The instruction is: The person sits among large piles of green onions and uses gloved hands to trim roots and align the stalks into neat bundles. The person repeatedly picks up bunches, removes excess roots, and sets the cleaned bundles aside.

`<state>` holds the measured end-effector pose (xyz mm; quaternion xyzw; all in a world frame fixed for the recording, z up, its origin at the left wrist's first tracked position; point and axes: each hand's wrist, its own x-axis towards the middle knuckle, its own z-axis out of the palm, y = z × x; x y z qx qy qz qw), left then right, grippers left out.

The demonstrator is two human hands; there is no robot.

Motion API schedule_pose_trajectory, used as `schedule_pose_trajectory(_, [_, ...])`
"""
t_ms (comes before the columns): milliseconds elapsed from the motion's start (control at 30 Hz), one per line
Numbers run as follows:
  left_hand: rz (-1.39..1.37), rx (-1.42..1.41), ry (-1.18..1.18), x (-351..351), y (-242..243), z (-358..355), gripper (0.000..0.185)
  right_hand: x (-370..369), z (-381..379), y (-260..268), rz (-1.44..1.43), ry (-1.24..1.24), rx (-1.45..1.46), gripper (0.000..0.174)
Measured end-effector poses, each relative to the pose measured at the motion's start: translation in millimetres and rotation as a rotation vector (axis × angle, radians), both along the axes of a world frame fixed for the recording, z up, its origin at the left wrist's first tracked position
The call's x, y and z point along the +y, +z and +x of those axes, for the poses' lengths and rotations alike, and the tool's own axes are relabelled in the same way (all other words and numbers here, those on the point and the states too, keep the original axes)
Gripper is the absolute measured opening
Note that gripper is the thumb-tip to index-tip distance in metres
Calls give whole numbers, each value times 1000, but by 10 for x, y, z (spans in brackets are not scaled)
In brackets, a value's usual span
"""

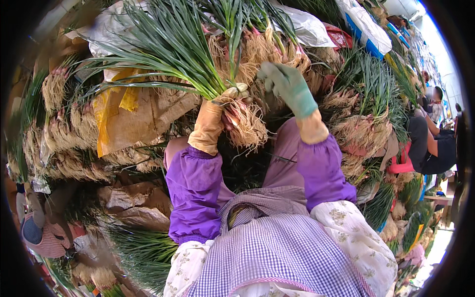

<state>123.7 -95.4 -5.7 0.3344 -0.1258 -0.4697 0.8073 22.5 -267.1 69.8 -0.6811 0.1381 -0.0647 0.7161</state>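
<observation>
My left hand (227, 95), in a tan work glove, is shut around a bunch of young onion-like plants. Long green leaves (182, 55) fan out up and to the left from the grip. Pinkish bulbs and pale stringy roots (248, 128) hang below it, over my lap. To the right, my right hand (285, 87) wears a green-coated glove, somewhat blurred. Its fingers are partly bent and slightly apart, with nothing visible in them. Right behind both hands lie more rooted plants (256, 52), their roots towards me.
Rows of bundled plants (74, 126) are stacked on the left, partly under a brown and yellow sack (137, 115). More bundles (365, 130) stand at the right. A person (432, 144) sits by a red stool (402, 161); another person (44, 234) is at lower left.
</observation>
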Motion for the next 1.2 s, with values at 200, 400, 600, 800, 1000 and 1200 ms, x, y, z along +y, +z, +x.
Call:
schedule_pose_trajectory(200, [-317, 140, -125, -18, -23, -128, 26, 336, 275, 61, 508, -8, 112, 26])
schedule_pose_trajectory(400, [107, -201, 90, -87, 54, -243, 28, 615, -17, -36, -101, -409, -186, 19])
schedule_pose_trajectory(600, [206, -385, 126, -142, 233, -369, 28, 657, -218, -60, -855, -528, -351, 11])
schedule_pose_trajectory(800, [197, -320, 176, -257, 272, -471, 26, 620, -494, 318, -950, -559, -328, 13])
schedule_pose_trajectory(1000, [155, -263, 84, -182, 13, -580, 26, 418, -180, -72, -919, -376, -142, 36])
schedule_pose_trajectory(1200, [130, -183, 348, 148, 894, -515, 19, -1033, -1448, 171, -659, -1053, -247, 33])
